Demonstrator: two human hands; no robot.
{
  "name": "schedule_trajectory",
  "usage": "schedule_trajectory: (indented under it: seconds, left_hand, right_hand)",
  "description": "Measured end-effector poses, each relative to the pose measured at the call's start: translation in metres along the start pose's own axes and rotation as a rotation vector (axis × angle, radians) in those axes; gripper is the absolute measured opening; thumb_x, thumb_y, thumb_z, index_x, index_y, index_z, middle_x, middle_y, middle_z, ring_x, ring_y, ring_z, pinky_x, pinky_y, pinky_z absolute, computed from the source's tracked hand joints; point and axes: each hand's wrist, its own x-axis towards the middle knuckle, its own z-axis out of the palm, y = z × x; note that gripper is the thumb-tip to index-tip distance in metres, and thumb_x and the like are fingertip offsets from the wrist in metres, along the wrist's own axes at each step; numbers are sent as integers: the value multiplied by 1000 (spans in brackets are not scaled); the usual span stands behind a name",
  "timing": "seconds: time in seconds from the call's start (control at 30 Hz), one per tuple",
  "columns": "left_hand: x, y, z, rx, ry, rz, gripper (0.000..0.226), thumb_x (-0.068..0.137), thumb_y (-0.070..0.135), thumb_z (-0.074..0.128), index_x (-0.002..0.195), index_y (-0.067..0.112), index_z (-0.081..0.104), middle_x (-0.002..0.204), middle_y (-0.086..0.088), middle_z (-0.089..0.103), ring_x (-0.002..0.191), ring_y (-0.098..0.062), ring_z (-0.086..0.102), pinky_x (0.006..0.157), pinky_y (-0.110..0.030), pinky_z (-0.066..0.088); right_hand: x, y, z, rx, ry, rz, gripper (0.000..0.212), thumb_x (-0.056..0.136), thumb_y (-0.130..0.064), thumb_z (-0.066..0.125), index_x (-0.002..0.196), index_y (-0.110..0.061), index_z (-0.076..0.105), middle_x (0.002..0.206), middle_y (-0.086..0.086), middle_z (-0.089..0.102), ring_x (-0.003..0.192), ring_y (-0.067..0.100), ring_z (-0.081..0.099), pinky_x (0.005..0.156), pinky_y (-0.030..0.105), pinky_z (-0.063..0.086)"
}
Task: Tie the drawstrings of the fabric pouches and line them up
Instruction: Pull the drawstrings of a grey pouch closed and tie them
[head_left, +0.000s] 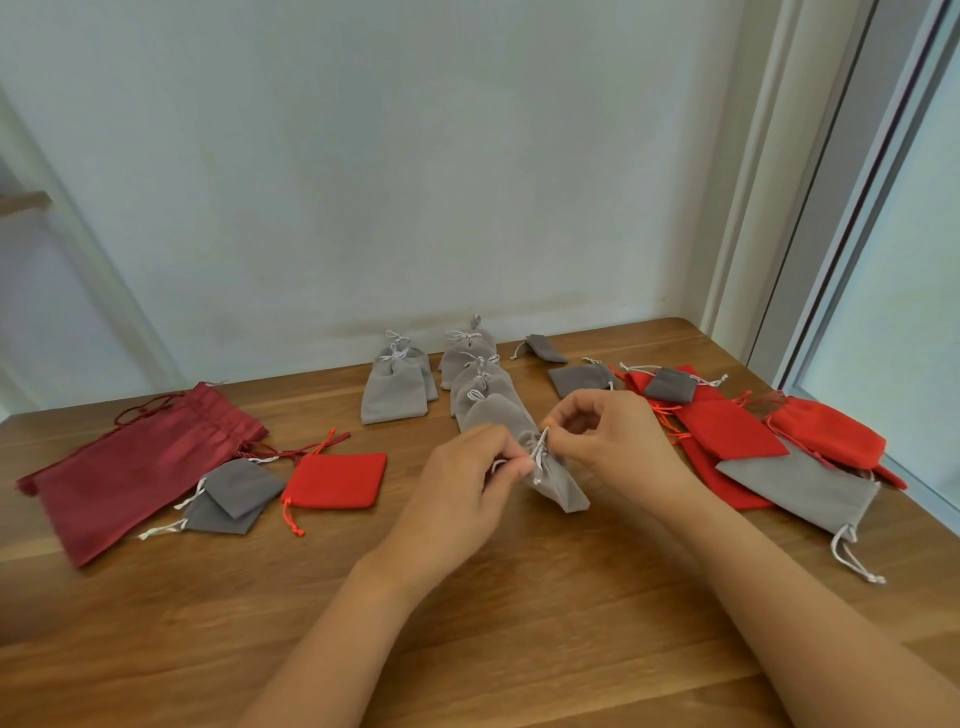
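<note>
A light grey pouch (558, 480) lies in the middle of the wooden table (467, 623), its neck gathered. My left hand (462, 488) and my right hand (608, 441) each pinch an end of its white drawstring (539, 457) at the neck. Behind it, tied grey pouches (480, 384) lie in a row running to the wall, with a second short row (397, 387) to their left. Untied pouches lie on both sides: a small red pouch (335, 480) and two dark grey ones (234, 493) at left, red and grey ones (727, 431) at right.
A big dark red drawstring bag (140, 467) lies at the far left. A large grey pouch (800, 488) with loose cords sits near the right table edge. A white wall stands behind the table and a window frame (831, 260) at right.
</note>
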Motion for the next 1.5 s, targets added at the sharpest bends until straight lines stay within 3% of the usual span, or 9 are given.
schedule_trajectory:
  seconds: [0.33, 0.57, 0.8, 0.97, 1.13, 1.2, 1.37, 1.43, 1.5]
  left_hand:
    - [-2, -1, -1, -220, 34, -122, 10, 94, 17, 58, 84, 19, 62, 81, 9, 63, 77, -5, 59, 67, -17, 47]
    - [0, -2, 0, -310, 128, -146, 12, 90, 21, 62, 78, 21, 62, 85, 4, 64, 81, -13, 61, 71, -31, 53]
    - [3, -1, -2, -618, 185, -176, 15, 91, 12, 57, 76, 11, 61, 101, 4, 71, 98, -9, 65, 77, -18, 50]
    - [1, 0, 10, -644, 169, -171, 23, 98, 22, 47, 100, 10, 67, 97, -5, 71, 93, -15, 65, 78, -21, 50]
    - [3, 4, 12, -731, 132, -163, 22, 92, 20, 48, 95, 9, 67, 92, 9, 71, 91, -2, 64, 79, -13, 47]
    - [3, 3, 10, -772, 113, -154, 19, 94, 19, 51, 93, 10, 67, 93, 11, 71, 91, -2, 64, 78, -13, 47]
    - [4, 4, 8, -720, 73, -113, 24, 92, 19, 49, 91, 1, 66, 101, 9, 69, 97, -5, 63, 80, -14, 47]
    - [4, 4, 6, -712, 70, -104, 23, 91, 18, 49, 82, 5, 65, 103, 7, 69, 99, -5, 62, 79, -14, 47]
    - [1, 5, 6, -689, 51, -93, 22, 94, 17, 50, 82, 8, 65, 103, 8, 68, 97, -3, 62, 78, -13, 47]
  right_hand:
    - [-1, -5, -3, 479, -157, -87, 20, 80, 3, 63, 74, -15, 60, 81, -4, 67, 80, 13, 61, 76, 27, 50]
    - [-2, -6, 1, 433, -187, -93, 12, 91, -3, 59, 83, -11, 64, 75, -2, 63, 74, 12, 56, 72, 25, 44]
    - [-2, -10, 3, 448, -239, -49, 17, 93, -5, 58, 78, -11, 61, 68, -9, 60, 65, 3, 52, 64, 16, 42]
    - [-2, -7, 4, 179, -108, -116, 13, 88, -6, 65, 78, -12, 61, 66, -10, 61, 61, -1, 55, 60, 15, 45]
    - [-3, -6, 6, -173, 51, -308, 15, 81, -5, 67, 78, -14, 56, 74, -5, 56, 70, 10, 53, 60, 21, 44]
    - [-3, -5, 9, -64, 68, -268, 13, 80, -2, 66, 78, -12, 57, 73, -6, 57, 69, 8, 55, 62, 21, 46]
    - [-2, -7, -3, 813, -150, 95, 11, 87, 6, 57, 83, -4, 57, 72, 4, 60, 64, 14, 58, 62, 25, 49]
    - [-2, -9, 0, 906, -182, 138, 13, 89, 6, 54, 83, -6, 56, 72, 5, 60, 63, 14, 57, 60, 23, 49]
    - [-1, -8, 5, 699, -117, 61, 16, 88, 6, 57, 81, -8, 58, 72, 3, 61, 64, 13, 58, 61, 23, 49]
